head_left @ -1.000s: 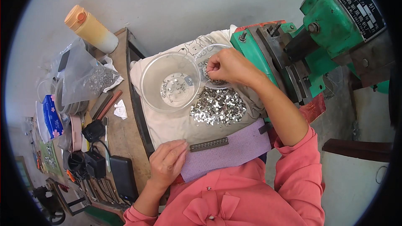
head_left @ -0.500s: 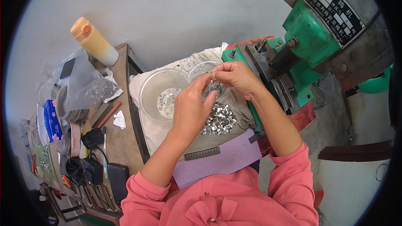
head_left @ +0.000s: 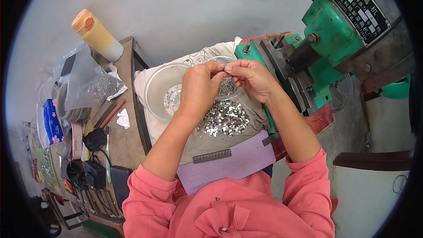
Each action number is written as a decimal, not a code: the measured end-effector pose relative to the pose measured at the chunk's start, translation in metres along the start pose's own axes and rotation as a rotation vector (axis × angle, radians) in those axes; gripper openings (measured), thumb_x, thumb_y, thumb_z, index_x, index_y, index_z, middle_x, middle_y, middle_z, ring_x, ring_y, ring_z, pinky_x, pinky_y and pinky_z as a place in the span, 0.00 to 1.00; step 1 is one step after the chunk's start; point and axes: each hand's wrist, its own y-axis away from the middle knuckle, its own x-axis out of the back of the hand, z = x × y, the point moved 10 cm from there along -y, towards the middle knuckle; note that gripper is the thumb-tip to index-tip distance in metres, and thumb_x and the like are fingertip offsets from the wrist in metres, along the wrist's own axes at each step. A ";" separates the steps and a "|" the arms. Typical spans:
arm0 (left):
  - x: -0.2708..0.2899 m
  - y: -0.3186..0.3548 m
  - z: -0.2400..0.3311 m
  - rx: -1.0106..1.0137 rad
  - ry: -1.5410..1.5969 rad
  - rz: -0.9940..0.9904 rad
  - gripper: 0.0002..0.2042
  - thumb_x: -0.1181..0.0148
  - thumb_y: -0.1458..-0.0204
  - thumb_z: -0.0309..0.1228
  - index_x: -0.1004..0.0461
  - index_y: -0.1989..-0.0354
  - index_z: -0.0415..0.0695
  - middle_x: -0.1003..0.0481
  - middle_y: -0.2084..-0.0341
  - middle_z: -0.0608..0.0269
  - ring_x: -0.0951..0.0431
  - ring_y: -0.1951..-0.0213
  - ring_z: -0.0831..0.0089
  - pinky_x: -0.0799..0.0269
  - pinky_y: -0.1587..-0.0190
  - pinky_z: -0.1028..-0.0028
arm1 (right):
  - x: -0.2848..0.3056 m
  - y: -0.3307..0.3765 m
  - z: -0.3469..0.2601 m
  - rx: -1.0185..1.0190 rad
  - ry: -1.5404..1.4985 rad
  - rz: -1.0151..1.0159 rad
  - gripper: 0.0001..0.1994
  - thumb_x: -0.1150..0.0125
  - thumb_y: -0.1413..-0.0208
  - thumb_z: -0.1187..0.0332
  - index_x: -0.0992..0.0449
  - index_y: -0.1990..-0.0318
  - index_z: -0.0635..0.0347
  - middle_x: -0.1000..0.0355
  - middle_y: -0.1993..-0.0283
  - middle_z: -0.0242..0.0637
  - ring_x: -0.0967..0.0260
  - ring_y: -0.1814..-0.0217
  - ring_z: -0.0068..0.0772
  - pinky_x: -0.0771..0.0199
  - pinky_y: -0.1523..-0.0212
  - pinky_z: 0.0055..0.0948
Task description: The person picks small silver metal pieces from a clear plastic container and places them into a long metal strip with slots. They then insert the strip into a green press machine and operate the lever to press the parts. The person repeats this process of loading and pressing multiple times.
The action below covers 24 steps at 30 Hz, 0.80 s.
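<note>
Left hand [head_left: 199,89] and right hand [head_left: 249,77] fingertips pinch together (piece too small) above metal bits [head_left: 224,119]

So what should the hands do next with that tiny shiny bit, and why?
Probably lower it into the clear bowl. The left hand and right hand meet fingertip to fingertip just above it, seemingly pinching something small, with the pile of shiny pieces underneath and a few already in the bowl.
</note>
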 end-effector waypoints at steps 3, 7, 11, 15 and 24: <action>0.003 -0.002 -0.003 -0.019 -0.029 0.006 0.07 0.35 0.48 0.21 0.18 0.62 0.33 0.17 0.72 0.53 0.17 0.69 0.73 0.23 0.63 0.74 | -0.005 0.004 -0.007 0.049 0.080 0.051 0.07 0.33 0.41 0.66 0.18 0.63 0.60 0.22 0.68 0.27 0.32 0.70 0.14 0.29 0.67 0.17; 0.004 -0.005 -0.005 -0.012 -0.087 0.000 0.05 0.37 0.48 0.22 0.19 0.66 0.33 0.17 0.74 0.54 0.17 0.71 0.73 0.24 0.65 0.73 | -0.012 0.009 -0.011 0.100 0.144 0.124 0.09 0.36 0.38 0.67 0.17 0.60 0.64 0.21 0.67 0.29 0.31 0.69 0.15 0.26 0.67 0.19; 0.004 -0.005 0.000 -0.023 -0.103 0.003 0.04 0.38 0.50 0.23 0.22 0.71 0.34 0.18 0.75 0.54 0.17 0.72 0.72 0.24 0.66 0.72 | -0.012 0.012 -0.009 0.086 0.184 0.139 0.10 0.38 0.37 0.67 0.16 0.59 0.64 0.21 0.67 0.29 0.31 0.69 0.16 0.25 0.67 0.20; 0.004 -0.004 -0.003 -0.024 -0.103 0.004 0.05 0.38 0.51 0.23 0.24 0.73 0.34 0.18 0.76 0.55 0.18 0.72 0.72 0.25 0.66 0.72 | -0.014 0.011 -0.006 0.065 0.204 0.120 0.10 0.38 0.37 0.66 0.16 0.58 0.64 0.22 0.66 0.28 0.31 0.69 0.16 0.25 0.66 0.20; 0.006 -0.005 -0.009 0.049 0.104 -0.028 0.04 0.37 0.48 0.23 0.23 0.70 0.34 0.20 0.75 0.60 0.20 0.70 0.77 0.25 0.65 0.74 | -0.015 0.005 -0.001 0.057 -0.049 0.013 0.11 0.34 0.39 0.63 0.18 0.58 0.64 0.23 0.66 0.28 0.29 0.69 0.15 0.21 0.65 0.19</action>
